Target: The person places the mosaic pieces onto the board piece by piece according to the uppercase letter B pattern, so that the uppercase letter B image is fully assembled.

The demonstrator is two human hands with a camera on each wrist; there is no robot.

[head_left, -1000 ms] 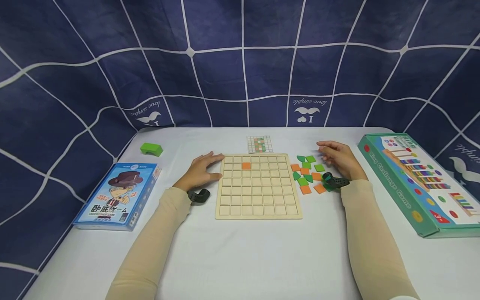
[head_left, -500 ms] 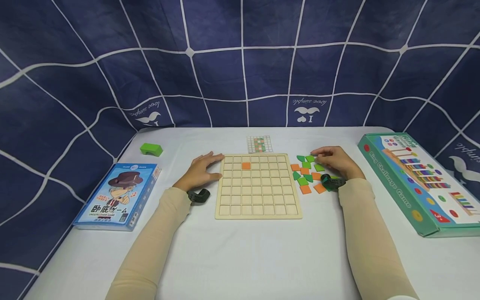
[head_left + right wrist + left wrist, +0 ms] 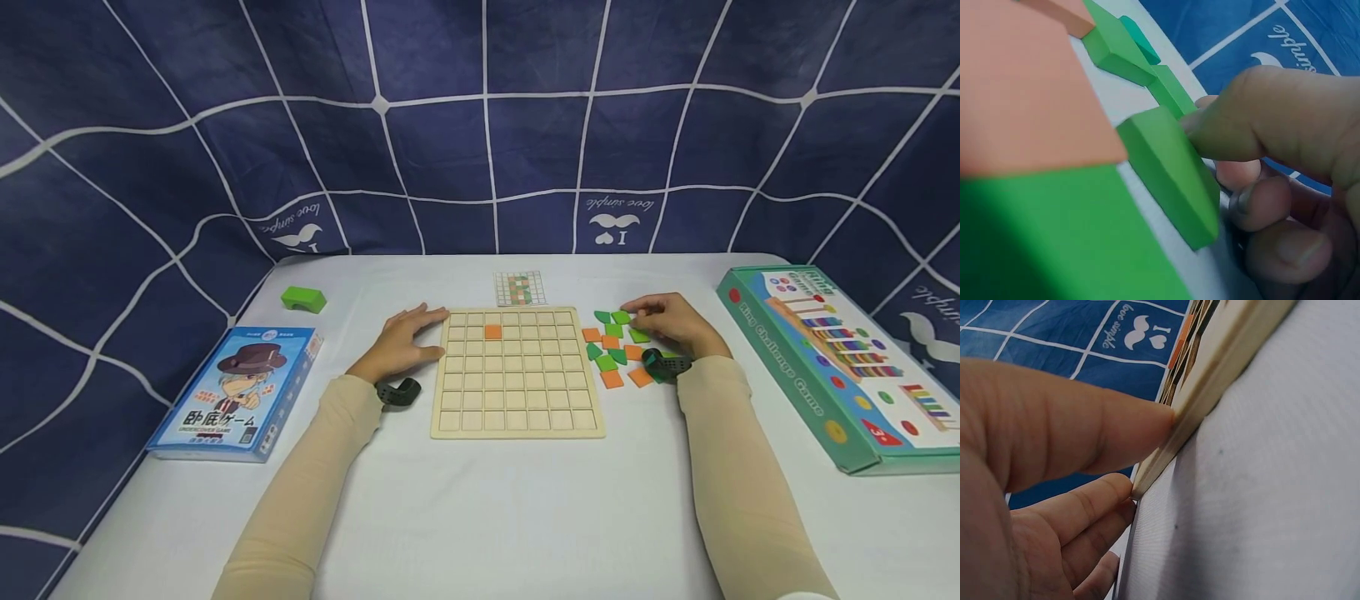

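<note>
My left hand [image 3: 403,340] rests at the left edge of the wooden grid board [image 3: 517,377]. Its thumb and fingertips touch the rim, fingers loosely extended, as the left wrist view also shows. One orange square tile [image 3: 492,332] sits in a cell of the second row from the far side. Right of the board, my right hand [image 3: 672,323] pinches a light green square tile [image 3: 1172,90] at the far side of the loose pieces, index behind it and thumb in front. Another light green tile [image 3: 1169,175] lies just under the thumb. The other fingers are curled.
Several orange and green tiles [image 3: 611,342] lie between board and right hand. A pattern card [image 3: 519,289] lies behind the board. A green arched block [image 3: 303,299] and a blue game box [image 3: 234,392] stand left; a Ring Challenge Game box [image 3: 847,367] stands right.
My right hand has come down and slightly left onto the green tile at the far side of the pile, then stayed there. My left hand and the board have not moved.
</note>
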